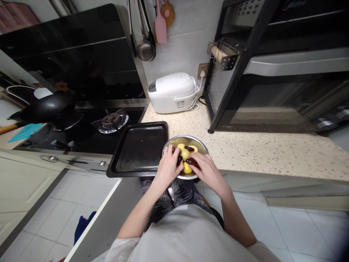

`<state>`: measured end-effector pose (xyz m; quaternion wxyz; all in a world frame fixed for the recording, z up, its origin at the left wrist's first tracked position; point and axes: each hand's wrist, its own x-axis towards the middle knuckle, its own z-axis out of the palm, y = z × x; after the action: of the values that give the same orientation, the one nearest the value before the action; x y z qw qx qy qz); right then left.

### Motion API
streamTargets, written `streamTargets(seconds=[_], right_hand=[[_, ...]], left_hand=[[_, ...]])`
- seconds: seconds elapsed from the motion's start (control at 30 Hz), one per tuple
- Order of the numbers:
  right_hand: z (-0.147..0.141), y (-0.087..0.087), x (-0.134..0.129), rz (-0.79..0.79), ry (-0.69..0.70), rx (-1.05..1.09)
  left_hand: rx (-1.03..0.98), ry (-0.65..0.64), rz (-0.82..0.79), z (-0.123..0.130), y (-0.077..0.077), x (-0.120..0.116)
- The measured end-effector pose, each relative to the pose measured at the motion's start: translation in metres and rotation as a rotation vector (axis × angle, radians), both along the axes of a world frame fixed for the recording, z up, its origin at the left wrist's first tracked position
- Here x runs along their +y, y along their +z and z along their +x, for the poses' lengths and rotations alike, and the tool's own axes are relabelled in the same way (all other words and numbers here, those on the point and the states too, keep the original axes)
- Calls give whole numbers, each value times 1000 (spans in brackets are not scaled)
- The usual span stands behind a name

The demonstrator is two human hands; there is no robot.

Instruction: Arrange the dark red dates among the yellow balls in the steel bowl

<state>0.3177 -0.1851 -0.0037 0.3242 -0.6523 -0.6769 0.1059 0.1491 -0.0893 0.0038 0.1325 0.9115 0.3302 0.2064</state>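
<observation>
A round metal bowl (202,142) at the counter's front edge holds several yellow, rounded potato-like pieces (185,154) and dark purple, elongated pieces (189,148). My left hand (169,163) reaches into the bowl from its left side, fingers curled, with its thumb and fingers around a dark oval piece (179,160). From the right, my right hand (205,168) bends its fingers over a dark reddish-purple piece (192,162). Both hands partly cover the contents. Directly left of the bowl lies a black baking tray (140,145), its front edge jutting past the counter.
Behind the bowl stands a white rice cooker (174,91). On the right, a black rack (218,91) holds an oven (278,98). A gas hob (113,122) with a black wok (49,107) is at left. Below the tray is an open drawer (109,222).
</observation>
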Motion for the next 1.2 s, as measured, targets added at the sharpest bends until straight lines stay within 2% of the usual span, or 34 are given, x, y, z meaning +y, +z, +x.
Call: streamTargets(seconds=[0.33, 0.67, 0.8, 1.07, 1.2], right_hand=[[-2, 0, 0, -26, 45, -15], [-5, -1, -2, -55, -25, -123], [-6, -3, -1, -47, -9, -182], [-5, -7, 0, -20, -10, -67], [-5, -5, 2, -14, -42, 12]], left_hand=[[-210, 22, -48, -5, -11, -6], [-169, 49, -97, -9, -7, -8], [-181, 28, -132, -10, -7, -10], [-196, 23, -199, -9, -6, -3], [-298, 19, -254, -11, -4, 3]])
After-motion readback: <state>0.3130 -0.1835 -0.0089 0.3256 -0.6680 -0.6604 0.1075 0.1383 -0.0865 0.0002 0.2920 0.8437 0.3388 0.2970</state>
